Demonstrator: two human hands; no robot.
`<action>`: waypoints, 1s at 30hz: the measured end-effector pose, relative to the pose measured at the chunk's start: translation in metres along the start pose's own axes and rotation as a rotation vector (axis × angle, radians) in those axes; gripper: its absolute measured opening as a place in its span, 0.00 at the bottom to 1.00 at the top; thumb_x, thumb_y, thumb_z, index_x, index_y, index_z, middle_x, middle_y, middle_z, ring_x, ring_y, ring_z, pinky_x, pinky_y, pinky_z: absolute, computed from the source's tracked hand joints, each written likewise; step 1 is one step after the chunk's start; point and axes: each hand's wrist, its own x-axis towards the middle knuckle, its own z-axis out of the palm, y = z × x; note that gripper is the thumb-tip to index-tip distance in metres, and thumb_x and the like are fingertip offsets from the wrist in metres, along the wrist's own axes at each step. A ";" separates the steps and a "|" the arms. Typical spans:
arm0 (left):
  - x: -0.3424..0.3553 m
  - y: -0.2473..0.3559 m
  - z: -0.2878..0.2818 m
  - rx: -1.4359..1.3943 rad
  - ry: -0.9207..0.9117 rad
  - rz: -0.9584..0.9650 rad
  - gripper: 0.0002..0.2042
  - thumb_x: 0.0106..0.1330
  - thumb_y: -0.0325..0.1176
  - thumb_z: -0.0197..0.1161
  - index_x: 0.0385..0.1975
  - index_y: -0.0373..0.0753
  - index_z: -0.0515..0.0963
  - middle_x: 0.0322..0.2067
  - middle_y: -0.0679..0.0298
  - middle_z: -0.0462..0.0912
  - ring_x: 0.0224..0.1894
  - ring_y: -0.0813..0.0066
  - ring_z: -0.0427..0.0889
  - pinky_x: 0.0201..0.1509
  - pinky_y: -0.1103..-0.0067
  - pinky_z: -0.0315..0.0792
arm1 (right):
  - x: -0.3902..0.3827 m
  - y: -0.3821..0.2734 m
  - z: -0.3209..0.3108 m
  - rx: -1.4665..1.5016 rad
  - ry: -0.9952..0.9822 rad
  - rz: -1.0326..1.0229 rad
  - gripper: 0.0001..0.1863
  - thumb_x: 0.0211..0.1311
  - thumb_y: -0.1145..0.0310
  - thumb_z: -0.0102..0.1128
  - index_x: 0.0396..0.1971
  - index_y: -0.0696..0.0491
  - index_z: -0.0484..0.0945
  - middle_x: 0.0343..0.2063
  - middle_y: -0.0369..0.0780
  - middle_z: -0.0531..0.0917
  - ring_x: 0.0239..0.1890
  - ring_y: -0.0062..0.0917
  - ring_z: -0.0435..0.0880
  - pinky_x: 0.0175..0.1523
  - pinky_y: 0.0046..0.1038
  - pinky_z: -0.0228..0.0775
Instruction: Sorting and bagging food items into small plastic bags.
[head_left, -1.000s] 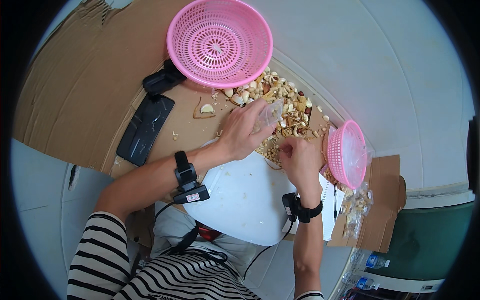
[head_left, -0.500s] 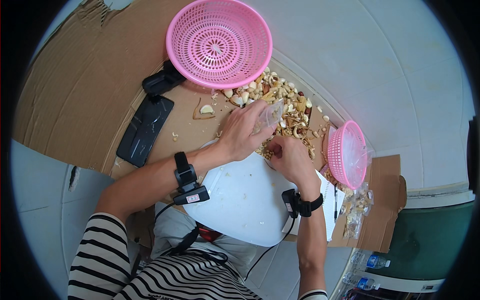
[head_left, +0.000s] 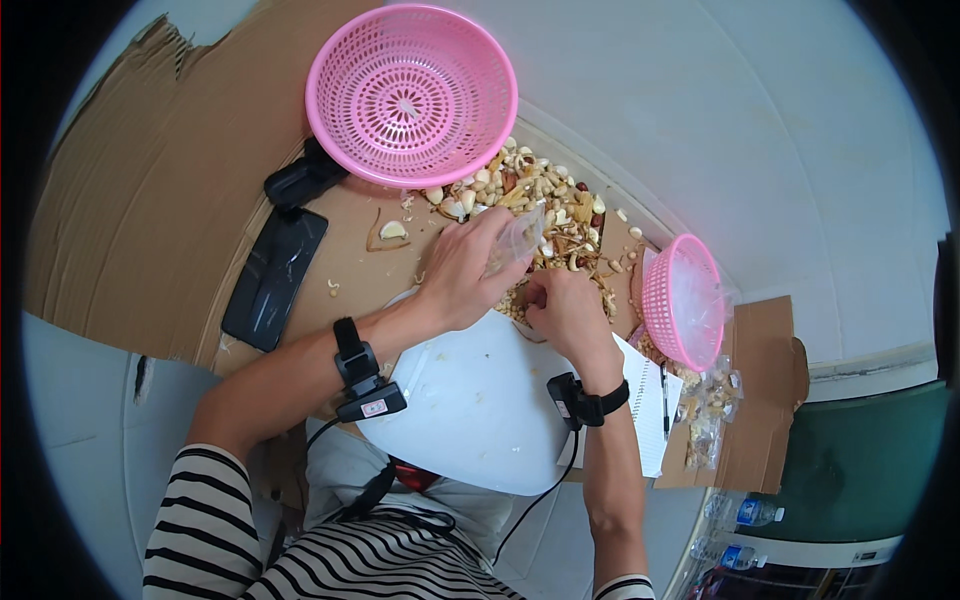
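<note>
Plastic bag (head_left: pixel 518 240) in left hand (head_left: pixel 462 270) clears basket rim (head_left: pixel 412 184).

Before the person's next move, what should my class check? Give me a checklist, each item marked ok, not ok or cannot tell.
1. Left hand holding the small clear plastic bag: ok.
2. Right hand at the mixed pale-and-brown food pile: ok.
3. Contents of right hand's grip: cannot tell, hidden.
4. White, smooth, rounded tray free of bits: not ok, specks scattered.
5. Black rectangular phone away from both hands: ok.
</note>
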 end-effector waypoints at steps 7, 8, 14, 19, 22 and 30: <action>0.001 -0.001 0.001 0.109 -0.029 -0.006 0.17 0.67 0.41 0.68 0.45 0.34 0.75 0.38 0.49 0.82 0.42 0.45 0.83 0.47 0.59 0.72 | 0.004 -0.001 0.002 -0.025 0.021 -0.002 0.06 0.51 0.79 0.67 0.30 0.59 0.89 0.27 0.54 0.88 0.34 0.50 0.90 0.47 0.43 0.84; -0.001 0.000 0.002 0.109 -0.023 0.000 0.17 0.67 0.41 0.68 0.45 0.34 0.75 0.38 0.49 0.82 0.42 0.45 0.83 0.47 0.59 0.72 | 0.003 0.001 0.001 -0.030 0.026 -0.006 0.06 0.51 0.79 0.67 0.30 0.59 0.89 0.27 0.54 0.88 0.34 0.50 0.90 0.47 0.43 0.84; -0.003 -0.002 0.002 0.196 -0.005 0.038 0.18 0.63 0.41 0.73 0.43 0.38 0.76 0.38 0.56 0.82 0.43 0.52 0.83 0.48 0.61 0.69 | -0.012 0.032 -0.031 0.732 0.236 0.002 0.04 0.58 0.80 0.71 0.34 0.59 0.87 0.29 0.32 0.88 0.31 0.13 0.85 0.39 0.19 0.78; -0.005 0.003 0.002 0.181 -0.116 0.028 0.15 0.58 0.38 0.73 0.41 0.41 0.78 0.40 0.61 0.84 0.46 0.58 0.85 0.50 0.63 0.66 | -0.019 -0.004 -0.059 1.035 0.369 -0.075 0.07 0.63 0.83 0.72 0.39 0.58 0.87 0.32 0.32 0.87 0.33 0.12 0.83 0.41 0.17 0.75; -0.006 0.001 0.003 0.187 -0.112 0.057 0.18 0.56 0.39 0.74 0.42 0.40 0.78 0.39 0.60 0.83 0.45 0.58 0.85 0.50 0.63 0.67 | -0.012 -0.017 -0.046 1.078 0.395 -0.087 0.07 0.63 0.83 0.73 0.39 0.59 0.87 0.33 0.33 0.88 0.33 0.12 0.83 0.42 0.17 0.75; -0.006 0.000 0.005 0.186 -0.120 0.050 0.20 0.56 0.40 0.76 0.42 0.38 0.77 0.38 0.59 0.83 0.45 0.57 0.84 0.50 0.64 0.67 | -0.007 -0.017 -0.029 0.997 0.326 -0.081 0.05 0.65 0.82 0.72 0.39 0.60 0.87 0.34 0.33 0.89 0.33 0.11 0.83 0.42 0.16 0.76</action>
